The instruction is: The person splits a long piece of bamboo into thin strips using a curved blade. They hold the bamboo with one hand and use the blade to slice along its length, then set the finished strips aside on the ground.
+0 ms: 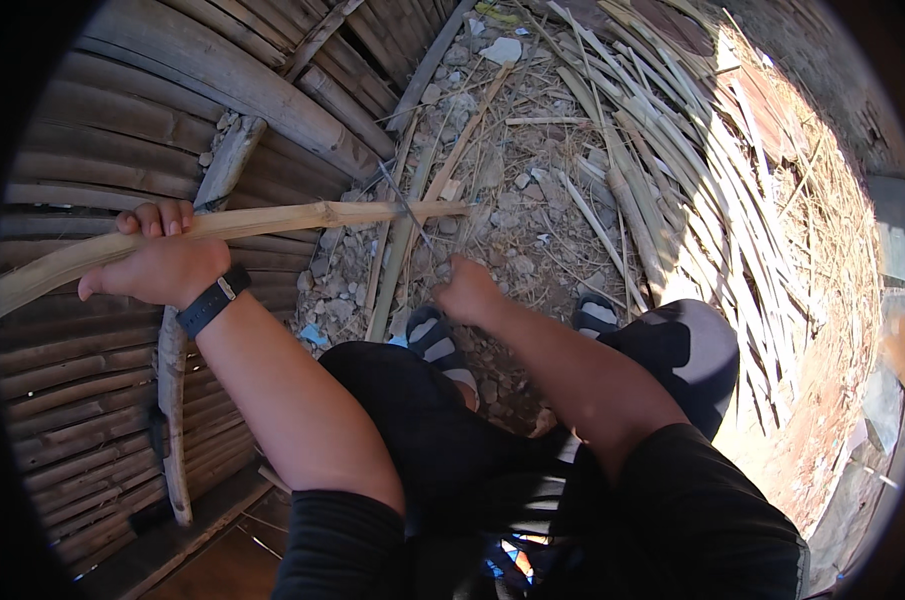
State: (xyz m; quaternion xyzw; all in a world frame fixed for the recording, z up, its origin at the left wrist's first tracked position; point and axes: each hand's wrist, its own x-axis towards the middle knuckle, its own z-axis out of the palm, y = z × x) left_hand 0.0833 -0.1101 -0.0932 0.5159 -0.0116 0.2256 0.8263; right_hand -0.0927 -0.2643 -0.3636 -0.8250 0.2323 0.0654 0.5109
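My left hand [167,260] is wrapped round a long pale bamboo strip [272,220], with fingers over its far side and the thumb on the near side. From the left edge the strip runs to the middle, with a raised node near its right part. My right hand [469,290] is closed just below the strip's right end. A thin, dark, narrow blade, which looks like a knife [404,203], slants up and left from this hand and meets the strip near its end. The knife's handle is hidden in my right hand.
A bamboo-slat wall [102,370] with a wooden post [175,420] stands at the left. Rubble and dry straw [522,190] cover the ground ahead. Many split bamboo strips [692,170] lie in a pile at the right. My sandalled feet [434,340] are below my hands.
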